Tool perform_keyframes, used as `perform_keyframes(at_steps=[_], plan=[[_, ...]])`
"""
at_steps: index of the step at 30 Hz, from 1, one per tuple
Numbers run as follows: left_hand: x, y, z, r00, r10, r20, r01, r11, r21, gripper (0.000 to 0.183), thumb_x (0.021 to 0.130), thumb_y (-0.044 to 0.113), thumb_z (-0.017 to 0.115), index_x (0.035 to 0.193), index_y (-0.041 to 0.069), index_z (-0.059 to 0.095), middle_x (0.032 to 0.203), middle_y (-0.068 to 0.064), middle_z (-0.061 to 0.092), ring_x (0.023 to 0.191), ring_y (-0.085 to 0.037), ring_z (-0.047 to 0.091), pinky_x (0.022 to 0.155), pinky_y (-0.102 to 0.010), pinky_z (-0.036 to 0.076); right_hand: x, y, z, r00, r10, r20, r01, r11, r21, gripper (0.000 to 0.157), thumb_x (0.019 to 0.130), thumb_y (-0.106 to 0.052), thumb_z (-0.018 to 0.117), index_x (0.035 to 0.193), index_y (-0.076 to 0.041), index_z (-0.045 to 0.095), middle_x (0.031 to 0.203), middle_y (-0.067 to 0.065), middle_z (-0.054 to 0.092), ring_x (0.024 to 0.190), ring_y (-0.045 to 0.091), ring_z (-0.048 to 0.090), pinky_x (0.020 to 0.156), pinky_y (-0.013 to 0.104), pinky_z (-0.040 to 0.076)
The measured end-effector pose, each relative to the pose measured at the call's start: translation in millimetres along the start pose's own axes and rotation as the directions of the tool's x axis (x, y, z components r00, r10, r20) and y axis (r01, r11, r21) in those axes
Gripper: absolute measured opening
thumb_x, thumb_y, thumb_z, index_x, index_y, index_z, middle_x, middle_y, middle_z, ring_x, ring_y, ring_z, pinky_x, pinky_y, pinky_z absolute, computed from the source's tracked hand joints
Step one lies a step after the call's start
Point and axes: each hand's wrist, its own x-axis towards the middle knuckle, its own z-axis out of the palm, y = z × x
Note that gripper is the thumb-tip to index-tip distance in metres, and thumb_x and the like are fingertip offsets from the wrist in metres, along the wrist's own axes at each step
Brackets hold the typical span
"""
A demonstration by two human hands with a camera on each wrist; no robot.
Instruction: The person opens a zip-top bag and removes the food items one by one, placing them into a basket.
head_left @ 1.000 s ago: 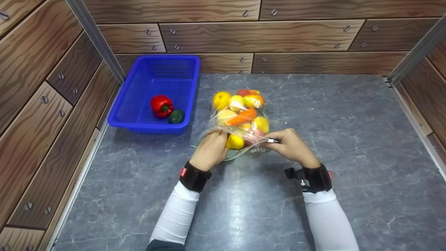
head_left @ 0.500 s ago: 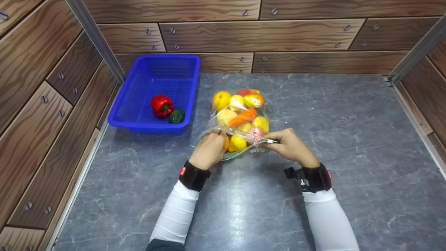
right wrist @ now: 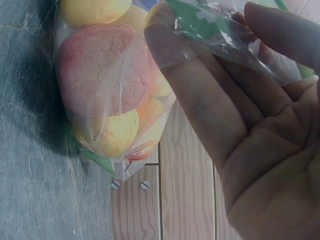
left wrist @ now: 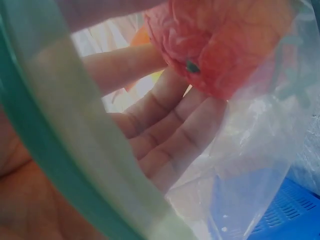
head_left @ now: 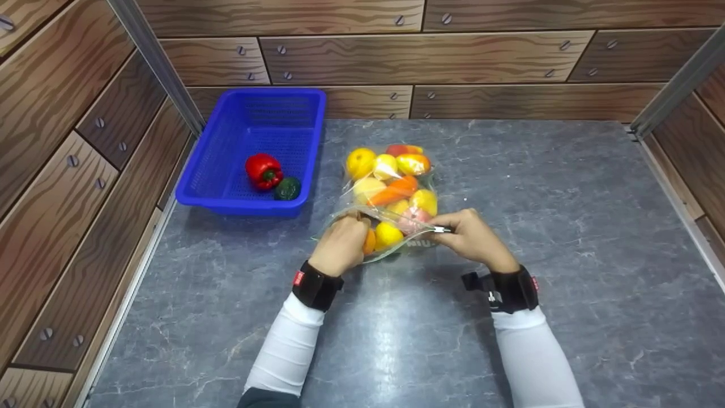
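A clear slider zip bag [head_left: 345, 195] full of fruit and vegetables lies mid-table, its mouth toward me. My left hand [head_left: 341, 241] reaches into the mouth. In the left wrist view its fingers [left wrist: 185, 130] hold a wrinkled, orange-red round fruit [left wrist: 220, 50] with a small green stem mark; the bag's green-edged rim crosses in front of the palm. My right hand [head_left: 473, 235] pinches the right end of the mouth beside the white slider [head_left: 440, 229]. Through the film show a carrot [head_left: 393, 191], a yellow fruit [head_left: 388, 234] and a pinkish round fruit [right wrist: 105, 70].
A blue plastic basket [head_left: 190, 199] stands at the back left, left of the bag. Inside it lie a red bell pepper [head_left: 263, 171] and a dark green, rough-skinned item [head_left: 287, 188]. Wood-patterned walls [head_left: 430, 59] enclose the grey marbled table [head_left: 544, 187].
Inside the bag, an orange fruit has come into sight beside my left fingers, and the yellow fruit near the mouth has shifted slightly right. My right hand stays put.
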Motion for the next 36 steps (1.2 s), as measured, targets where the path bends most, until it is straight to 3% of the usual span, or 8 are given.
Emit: perform_keyframes(at_steps=[4,7,14,20,27,31,34,36], plan=[[-0.9,0.1,-1.0,1.000,0.001,0.013,-0.002,1.000,0.007,0.012,0.089,0.001,0.068,0.101,0.000,0.065,0.100,-0.016,0.067,0.095,-0.037,0.068,0.087,-0.049,0.058,0.0,0.1,-0.7,1.000,0.006,0.004,-0.006,1.000,0.004,0.010,0.089,-0.005,0.079,0.098,0.000,0.081,0.087,0.013,0.078,0.063,0.002,0.057,0.057,0.014,0.049],[-1.0,-0.7,-2.0,1.000,0.015,0.020,-0.015,1.000,0.005,0.014,0.089,0.001,0.067,0.102,0.002,0.064,0.103,-0.013,0.068,0.098,-0.035,0.069,0.089,-0.047,0.058,-0.2,0.8,-1.1,1.000,-0.002,0.001,0.002,1.000,0.000,0.010,0.088,-0.004,0.079,0.097,0.000,0.081,0.087,0.013,0.078,0.063,0.004,0.060,0.057,0.015,0.050],[-1.9,-1.4,-7.7,0.999,0.027,0.045,-0.026,0.999,-0.037,0.014,0.083,0.001,0.076,0.094,0.003,0.066,0.098,-0.011,0.068,0.087,-0.030,0.068,0.082,-0.043,0.058,-0.5,1.0,-1.7,1.000,0.004,0.002,-0.004,1.000,-0.016,0.011,0.088,-0.004,0.079,0.098,-0.001,0.081,0.088,0.013,0.079,0.063,0.007,0.061,0.057,0.016,0.051],[-7.2,1.4,-16.3,0.998,0.054,0.023,-0.053,0.997,-0.052,0.019,0.081,0.006,0.082,0.087,0.004,0.064,0.091,-0.011,0.064,0.084,-0.030,0.065,0.078,-0.044,0.056,-0.4,0.0,-2.4,1.000,0.016,0.005,-0.016,0.999,-0.029,0.011,0.088,-0.005,0.080,0.098,-0.002,0.082,0.088,0.011,0.079,0.063,0.006,0.061,0.057,0.017,0.050],[-13.7,7.3,-32.5,0.998,0.048,0.049,-0.044,0.995,-0.088,0.031,0.083,0.015,0.085,0.103,0.001,0.066,0.103,-0.013,0.065,0.089,-0.028,0.063,0.078,-0.042,0.056,-0.4,1.4,-3.0,1.000,0.011,0.006,-0.011,1.000,-0.024,0.011,0.089,-0.005,0.079,0.099,-0.002,0.082,0.087,0.010,0.079,0.063,0.005,0.062,0.058,0.017,0.051],[-17.3,7.7,-44.2,0.997,0.063,0.054,-0.055,0.989,-0.136,0.045,0.085,0.017,0.084,0.122,0.000,0.066,0.119,-0.013,0.068,0.103,-0.029,0.066,0.091,-0.041,0.056,-0.3,2.6,-2.2,1.000,0.000,-0.003,0.000,1.000,-0.019,0.010,0.088,-0.005,0.079,0.098,-0.001,0.081,0.086,0.011,0.079,0.063,0.004,0.061,0.058,0.016,0.051],[-20.3,5.2,-52.4,0.996,0.080,0.028,-0.073,0.979,-0.189,0.055,0.086,0.020,0.084,0.133,0.001,0.064,0.130,-0.014,0.067,0.112,-0.030,0.066,0.099,-0.041,0.054,-0.2,2.5,-1.7,1.000,0.004,-0.003,-0.004,1.000,-0.013,0.010,0.088,-0.004,0.079,0.097,-0.001,0.081,0.086,0.012,0.078,0.063,0.002,0.060,0.058,0.017,0.051],[-22.7,2.3,-57.1,0.996,0.084,-0.002,-0.082,0.971,-0.223,0.053,0.087,0.024,0.084,0.132,0.003,0.065,0.126,-0.014,0.069,0.109,-0.028,0.067,0.096,-0.040,0.056,-0.2,2.2,-1.7,1.000,0.014,0.003,-0.014,1.000,-0.010,0.011,0.088,-0.004,0.079,0.098,-0.001,0.081,0.086,0.012,0.078,0.063,0.003,0.061,0.058,0.017,0.052]])
